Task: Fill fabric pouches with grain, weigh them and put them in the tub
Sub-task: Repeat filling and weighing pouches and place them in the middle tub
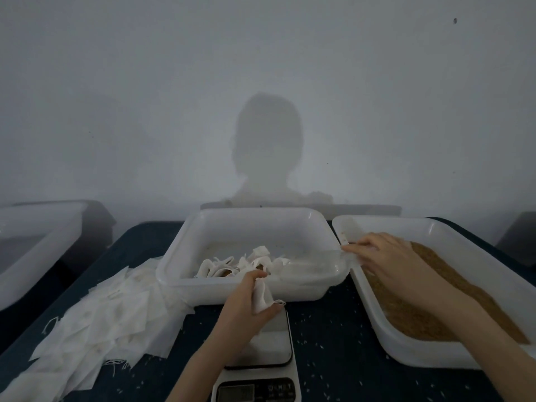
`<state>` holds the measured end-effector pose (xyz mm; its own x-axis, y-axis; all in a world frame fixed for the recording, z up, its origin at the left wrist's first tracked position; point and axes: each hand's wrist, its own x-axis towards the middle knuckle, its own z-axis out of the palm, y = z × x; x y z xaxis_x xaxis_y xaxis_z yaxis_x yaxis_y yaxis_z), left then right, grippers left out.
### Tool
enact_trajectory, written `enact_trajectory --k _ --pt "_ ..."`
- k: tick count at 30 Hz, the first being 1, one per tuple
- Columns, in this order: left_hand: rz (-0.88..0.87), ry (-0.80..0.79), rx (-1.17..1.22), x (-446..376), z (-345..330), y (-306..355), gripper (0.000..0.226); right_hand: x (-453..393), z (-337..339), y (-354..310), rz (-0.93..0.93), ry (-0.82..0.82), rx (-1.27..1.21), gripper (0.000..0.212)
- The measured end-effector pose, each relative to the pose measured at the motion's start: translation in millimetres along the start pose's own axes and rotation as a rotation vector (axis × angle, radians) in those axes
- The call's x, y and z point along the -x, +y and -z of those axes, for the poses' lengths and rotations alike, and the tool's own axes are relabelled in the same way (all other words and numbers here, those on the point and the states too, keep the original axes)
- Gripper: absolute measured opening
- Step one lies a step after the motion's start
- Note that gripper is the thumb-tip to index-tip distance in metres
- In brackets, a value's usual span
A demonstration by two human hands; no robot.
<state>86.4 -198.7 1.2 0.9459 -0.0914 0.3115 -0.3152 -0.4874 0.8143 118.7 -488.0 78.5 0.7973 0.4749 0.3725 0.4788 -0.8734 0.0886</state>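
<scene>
Head camera, looking down on a dark work table (327, 338): a person's left hand (246, 306) pinches a small white fabric pouch (262, 297) between thumb and curled fingers, holding it above the far end of a kitchen scale (261, 352). The pouch stands roughly upright, its long axis running up and down, with its mouth and a loop of drawstring turned toward the right. Just behind it sits a white tub (179, 256) holding a small heap of filled pouches (243, 265) near its front wall. The right hand (385, 256) reaches into a second white tray (377, 311) on the right, half full of brown grain (429, 309); its fingers curl around something pale at the tray's near-left rim, though what it holds cannot be made out. A loose pile of flat, empty pouches (110, 320) spreads over the table's left side, touching the tub's front corner. Stray grains dot the tabletop around the scale. Another white tub (43, 236) stands farther left, apart from the table. A shadow of the person's head (268, 140) falls on the grey wall behind.
</scene>
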Motion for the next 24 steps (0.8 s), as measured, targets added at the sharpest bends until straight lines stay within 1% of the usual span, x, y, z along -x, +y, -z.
enact_trajectory --k 3,7,9,12,15,18,20,22,24 --pt "0.044 -0.045 0.039 -0.4 -4.1 4.6 0.049 18.8 3.7 32.6 -0.104 -0.003 -0.078 0.048" --pt "0.038 -0.068 0.014 -1.5 -9.5 5.7 0.052 49.8 11.0 73.1 -0.225 0.022 -0.159 0.044" --pt "0.040 -0.064 -0.006 -2.4 -11.9 5.0 0.051 66.4 9.9 93.7 -0.300 -0.045 -0.136 0.042" --pt "0.044 -0.071 -0.019 -3.1 -17.3 4.4 0.049 84.7 1.1 117.1 -0.366 -0.222 -0.004 0.042" --pt "0.052 -0.097 -0.005 -3.4 -24.7 4.7 0.050 97.0 -10.4 129.0 -0.379 -0.352 0.212 0.050" --pt "0.079 -0.121 -0.052 -4.1 -29.8 5.0 0.050 100.3 -17.6 132.9 -0.377 -0.373 0.386 0.063" --pt "0.076 -0.117 -0.086 -4.9 -31.0 4.1 0.048 97.9 -18.7 130.5 -0.355 -0.381 0.483 0.065" --pt "0.077 -0.113 -0.090 -5.7 -31.0 3.2 0.048 95.6 -20.1 135.3 -0.308 -0.348 0.513 0.062" --pt "0.081 -0.111 -0.088 -6.6 -30.9 2.7 0.048 95.8 -17.6 137.8 -0.278 -0.339 0.445 0.059"
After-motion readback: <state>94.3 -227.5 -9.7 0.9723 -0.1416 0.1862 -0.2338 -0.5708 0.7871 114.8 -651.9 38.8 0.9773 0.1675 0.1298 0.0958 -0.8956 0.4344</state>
